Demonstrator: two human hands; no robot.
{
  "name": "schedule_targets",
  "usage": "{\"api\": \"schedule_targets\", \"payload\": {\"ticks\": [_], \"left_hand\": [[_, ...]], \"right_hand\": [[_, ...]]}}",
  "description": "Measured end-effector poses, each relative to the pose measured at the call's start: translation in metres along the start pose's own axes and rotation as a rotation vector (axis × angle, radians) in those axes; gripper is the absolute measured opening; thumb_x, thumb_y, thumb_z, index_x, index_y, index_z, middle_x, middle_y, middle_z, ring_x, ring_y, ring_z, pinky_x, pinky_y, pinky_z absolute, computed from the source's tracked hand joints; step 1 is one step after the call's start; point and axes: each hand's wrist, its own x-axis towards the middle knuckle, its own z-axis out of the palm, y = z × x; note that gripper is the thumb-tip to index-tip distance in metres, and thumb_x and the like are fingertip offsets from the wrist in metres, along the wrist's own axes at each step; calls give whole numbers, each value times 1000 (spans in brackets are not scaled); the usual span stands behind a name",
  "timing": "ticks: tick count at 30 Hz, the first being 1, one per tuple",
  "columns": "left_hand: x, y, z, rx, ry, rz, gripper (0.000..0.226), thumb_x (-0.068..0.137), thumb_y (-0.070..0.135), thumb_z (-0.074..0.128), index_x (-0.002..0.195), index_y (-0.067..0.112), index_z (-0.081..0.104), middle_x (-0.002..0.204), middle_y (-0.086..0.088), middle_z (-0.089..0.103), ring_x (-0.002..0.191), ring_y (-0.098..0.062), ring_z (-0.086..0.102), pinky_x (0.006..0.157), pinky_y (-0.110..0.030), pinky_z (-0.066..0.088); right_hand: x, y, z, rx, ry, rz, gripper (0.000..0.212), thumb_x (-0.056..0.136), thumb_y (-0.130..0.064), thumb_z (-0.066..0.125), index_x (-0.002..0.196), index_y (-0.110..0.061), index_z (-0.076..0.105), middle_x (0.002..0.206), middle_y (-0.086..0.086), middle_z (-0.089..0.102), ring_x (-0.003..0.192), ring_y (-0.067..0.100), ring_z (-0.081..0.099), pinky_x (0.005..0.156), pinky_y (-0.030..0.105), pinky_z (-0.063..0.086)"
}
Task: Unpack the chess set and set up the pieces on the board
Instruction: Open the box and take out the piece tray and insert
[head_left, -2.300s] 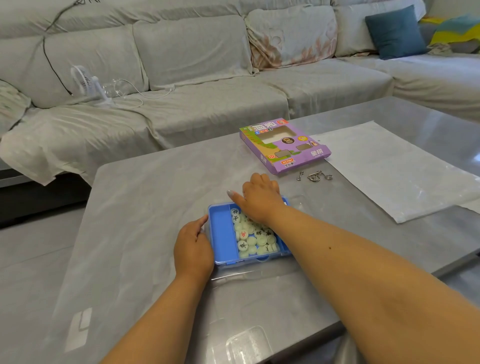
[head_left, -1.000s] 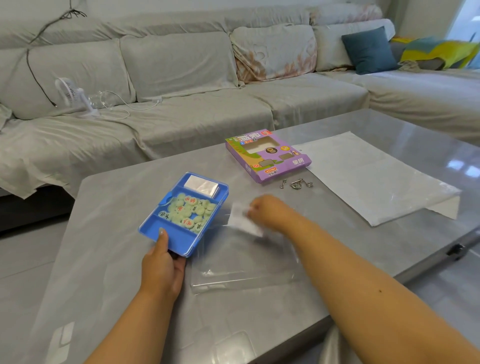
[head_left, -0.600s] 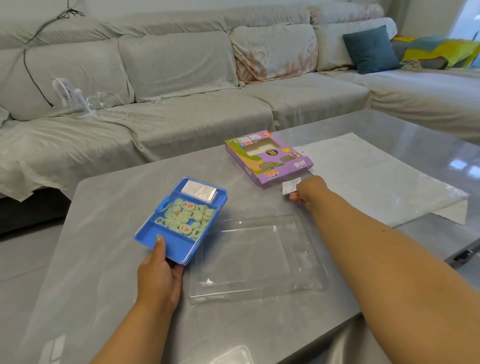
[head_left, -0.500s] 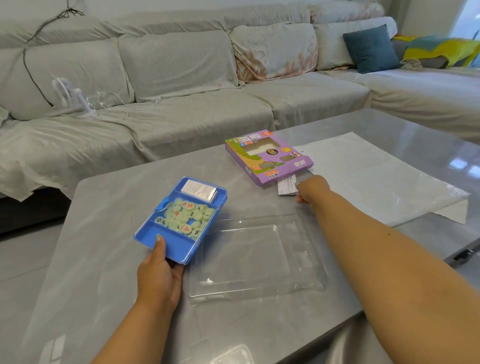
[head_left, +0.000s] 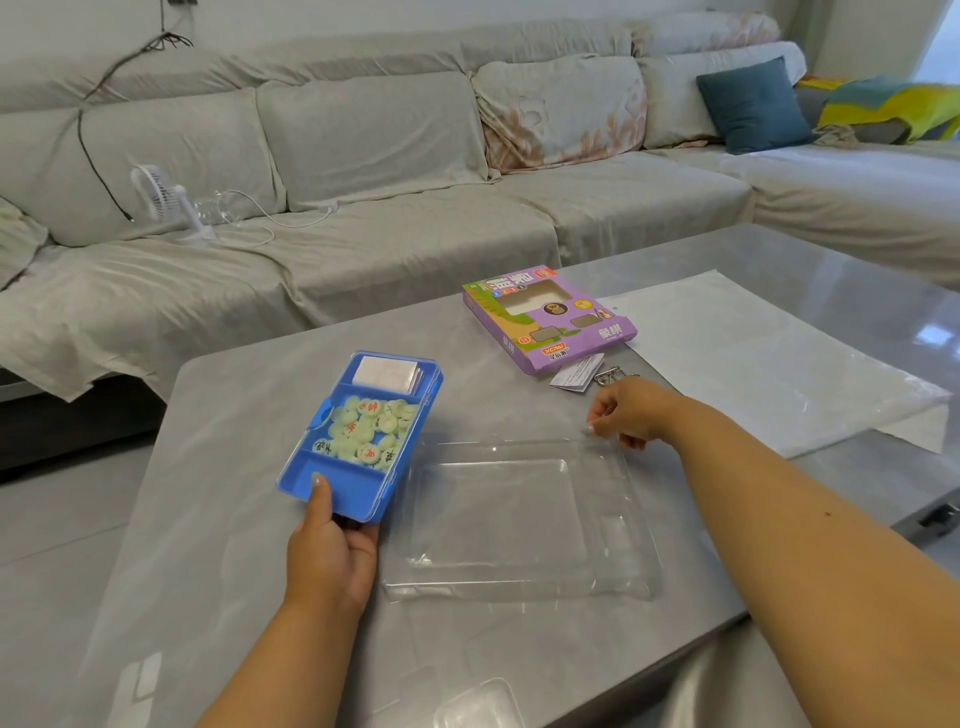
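My left hand (head_left: 330, 551) grips the near end of a blue plastic tray (head_left: 356, 486), thumb on its rim, and holds it slightly lifted and tilted over the grey table (head_left: 223, 467). The tray's middle compartment holds several pale green round chess pieces (head_left: 363, 428) with red and black characters. A folded white sheet (head_left: 387, 371) fills the far compartment. A clear plastic lid (head_left: 519, 519) lies flat to the tray's right. My right hand (head_left: 631, 413) hovers over the lid's far right corner, fingers loosely curled, holding nothing.
A purple game box (head_left: 550, 322) lies further back, with a small paper slip (head_left: 576, 371) and metal ring puzzles (head_left: 605, 376) beside it. A large white plastic sheet (head_left: 769, 358) covers the table's right side. A grey sofa with a small fan (head_left: 161, 200) stands behind.
My right hand carried the paper slip from the tray to beside the purple box, released it and pulled back toward the lid. My left hand lifted the blue tray to the left, off the lid.
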Motion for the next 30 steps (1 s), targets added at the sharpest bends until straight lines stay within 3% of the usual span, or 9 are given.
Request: {"api": "schedule_targets", "payload": {"ticks": [4,8,12,18,22,25,26,28,30], "left_hand": [[-1,1,0,-38,-11,-11,21,98,31,47,111,22,60,102,2,74,96,-15,70,79,-33,58],[-1,1,-1,-63,-1,-4,20,98,31,47,110,23,60,102,3,74,94,-14,70,74,-30,59],[-1,2,0,-98,4,9,19,98,30,47,109,22,60,100,3,74,94,-14,70,77,-32,59],[-3,3,1,-139,40,65,18,98,29,47,108,22,60,97,3,75,95,-15,70,77,-31,59],[-3,2,0,-142,52,66,17,98,29,48,108,23,60,97,3,75,95,-15,70,80,-33,58],[-4,1,1,-113,57,63,15,97,29,50,105,23,60,94,4,75,95,-14,70,80,-33,58],[-4,1,2,-102,57,62,14,97,29,50,104,23,60,93,5,75,95,-14,70,80,-33,58],[-3,1,2,-84,54,58,13,97,29,50,103,24,60,91,5,75,95,-13,70,78,-32,58],[-3,1,1,-75,53,51,14,97,29,49,103,24,60,91,5,75,95,-13,70,77,-32,59]], "right_hand": [[-4,1,2,-89,-149,33,38,71,-36,80,100,-20,61,101,13,63,58,17,58,50,23,46],[-4,3,5,-6,-38,25,22,77,-27,74,85,-14,60,84,18,67,58,21,61,50,25,50],[-2,-3,3,18,37,83,23,81,-25,72,79,-11,54,62,11,63,50,21,60,56,28,53],[-2,-4,3,39,90,165,26,83,-26,71,80,-11,50,63,13,65,51,21,62,61,29,55],[1,-6,9,-6,148,226,31,87,-36,64,81,-9,52,78,12,73,68,23,66,84,32,54],[8,-15,26,97,290,239,27,88,-33,61,84,-11,47,44,-3,62,54,11,61,69,25,49],[10,-18,34,194,335,227,25,88,-28,61,91,-10,46,43,-3,60,53,10,60,64,24,47],[11,-27,51,434,391,182,33,84,-19,65,105,-8,42,66,6,67,61,23,65,62,27,47],[10,-36,68,471,464,84,39,80,-21,68,107,-13,41,92,13,67,79,28,65,64,28,44]]}}
